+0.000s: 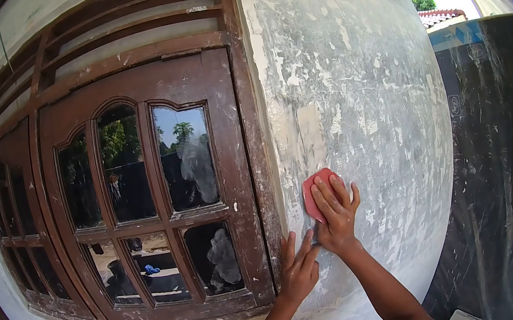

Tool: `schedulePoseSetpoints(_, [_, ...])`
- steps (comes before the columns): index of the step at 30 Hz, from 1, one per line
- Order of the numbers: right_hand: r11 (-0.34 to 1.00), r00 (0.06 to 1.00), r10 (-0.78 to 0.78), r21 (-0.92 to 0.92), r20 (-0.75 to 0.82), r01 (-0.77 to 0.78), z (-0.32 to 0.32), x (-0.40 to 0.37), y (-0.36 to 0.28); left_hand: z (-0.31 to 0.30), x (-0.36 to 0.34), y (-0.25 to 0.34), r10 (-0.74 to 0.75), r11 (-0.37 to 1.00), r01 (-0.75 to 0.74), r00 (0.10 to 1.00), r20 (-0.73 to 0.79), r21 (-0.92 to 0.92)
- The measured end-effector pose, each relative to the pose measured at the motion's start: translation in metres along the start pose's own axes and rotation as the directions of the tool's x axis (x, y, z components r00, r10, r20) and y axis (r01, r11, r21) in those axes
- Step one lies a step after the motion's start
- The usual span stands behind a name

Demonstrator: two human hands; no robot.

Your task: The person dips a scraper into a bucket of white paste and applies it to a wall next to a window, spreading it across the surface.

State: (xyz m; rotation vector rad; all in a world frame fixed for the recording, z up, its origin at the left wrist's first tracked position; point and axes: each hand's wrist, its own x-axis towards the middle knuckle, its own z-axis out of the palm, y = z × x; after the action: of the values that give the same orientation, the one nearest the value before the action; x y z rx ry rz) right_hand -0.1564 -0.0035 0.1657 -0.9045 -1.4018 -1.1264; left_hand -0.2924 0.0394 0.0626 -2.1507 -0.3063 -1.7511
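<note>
Under the fingers of my right hand (336,214) lies a piece of red sandpaper (315,199), pressed flat against the wall (380,111). The wall's grey surface is patchy, with white and cream filler marks. Lower and to the left, my left hand (299,274) rests its spread fingers on the wall beside the window frame (255,160). It holds nothing. Part of the sandpaper is hidden beneath my right fingers.
A brown wooden window (130,86) with several glass panes fills the left side. Past the wall's right edge hangs a dark sheet (496,161) with whitish streaks. A pale object (463,318) sits at the bottom right.
</note>
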Motion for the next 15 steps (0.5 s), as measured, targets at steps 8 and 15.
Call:
schedulePoseSetpoints(8, [0.997, 0.989, -0.047, -0.071, -0.138, 0.038, -0.01, 0.094, -0.011, -0.002, -0.001, 0.001, 0.005, 1.0, -0.005, 1.0, 0.002, 0.002])
schedulePoseSetpoints(15, [0.998, 0.999, -0.023, -0.06, -0.045, 0.02, 0.015, 0.067, -0.033, -0.004, -0.004, 0.001, 0.002, 1.0, -0.002, 1.0, 0.011, 0.007])
